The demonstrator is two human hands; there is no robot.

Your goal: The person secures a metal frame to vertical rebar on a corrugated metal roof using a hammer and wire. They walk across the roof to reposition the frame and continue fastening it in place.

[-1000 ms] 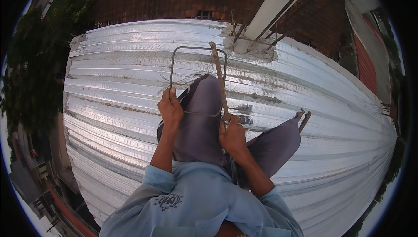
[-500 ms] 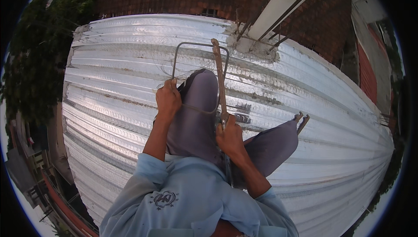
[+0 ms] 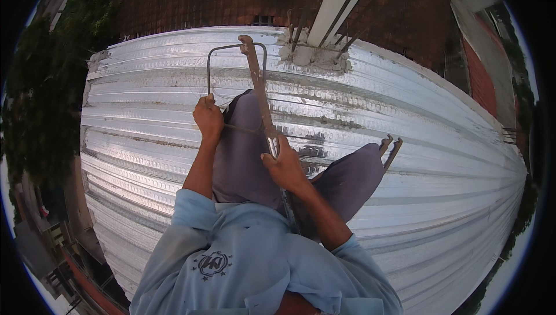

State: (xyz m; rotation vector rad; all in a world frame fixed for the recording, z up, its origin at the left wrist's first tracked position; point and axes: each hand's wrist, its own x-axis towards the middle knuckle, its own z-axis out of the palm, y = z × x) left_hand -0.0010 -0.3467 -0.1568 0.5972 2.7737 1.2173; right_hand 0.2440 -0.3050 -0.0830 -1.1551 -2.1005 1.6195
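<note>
A thin dark metal rod bent into a rectangular loop (image 3: 208,72) stands in front of my raised left knee. My left hand (image 3: 208,117) is closed around the loop's near left part. In my right hand (image 3: 284,166) is a long rusty bar with a hooked head (image 3: 259,92), gripped near its shinier lower part. The bar slants up and to the left, and its head overlaps the loop's top side; whether it is hooked on the rod I cannot tell. The bar's lower end runs down between my thighs toward my shirt.
I sit on a ribbed silvery metal roof (image 3: 139,98). A white pipe (image 3: 333,8) rises from a rough concrete block (image 3: 315,59) with dark rods beside it. Past my right knee, a rusty two-pronged tool (image 3: 391,151) sticks out. Dark trees (image 3: 46,83) stand beyond the left edge.
Both hands, with the rod loop and the bar, have shifted up and left in the view, which itself has swung a little. The bar now leans more to the left.
</note>
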